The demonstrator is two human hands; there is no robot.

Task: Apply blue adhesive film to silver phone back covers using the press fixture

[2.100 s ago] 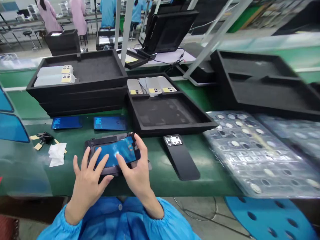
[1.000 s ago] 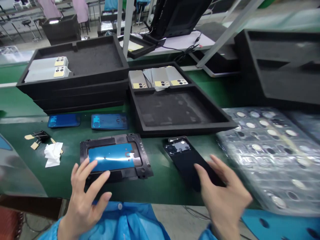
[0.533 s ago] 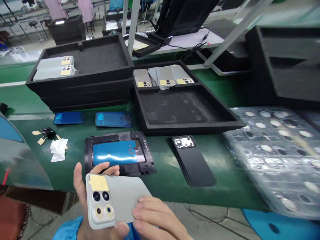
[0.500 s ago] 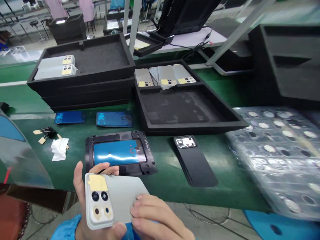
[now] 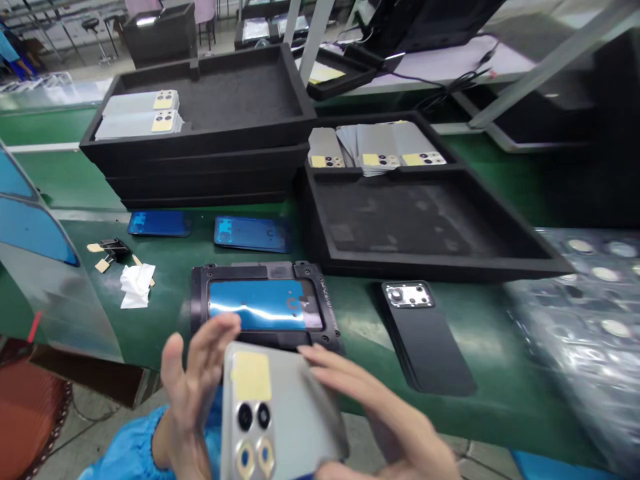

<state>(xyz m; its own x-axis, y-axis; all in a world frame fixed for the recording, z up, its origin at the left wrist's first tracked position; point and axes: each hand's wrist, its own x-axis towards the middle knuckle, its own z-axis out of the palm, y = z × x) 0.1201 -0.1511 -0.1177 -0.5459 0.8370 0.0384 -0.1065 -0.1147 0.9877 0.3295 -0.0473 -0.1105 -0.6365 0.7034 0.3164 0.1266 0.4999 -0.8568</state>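
Observation:
A silver-grey phone back cover (image 5: 305,400) with a yellow patch and several camera rings fills the lower middle, tilted toward me. My right hand (image 5: 395,420) grips it by its right side, fingers along the top edge and thumb at the bottom. Beside the cover's left edge is my left hand (image 5: 193,387), its fingers and thumb spread; its lower part is partly out of frame. Just beyond both hands lies a black frame fixture (image 5: 200,300) around a blue film-covered panel (image 5: 255,303). Black phone backs (image 5: 435,347) lie stacked to the right.
Black foam trays (image 5: 210,157) stand stacked at back left, with silver covers (image 5: 135,113). Another black tray (image 5: 440,263) holds more covers. Blue panels (image 5: 253,233), a binder clip (image 5: 116,249), crumpled tissue (image 5: 137,285) and clear blister trays (image 5: 590,333) lie around the green bench.
My left hand has come off the cover and opened. The cover, in my right hand, sits lower and further right in view. The whole view has shifted, with bench items appearing further right.

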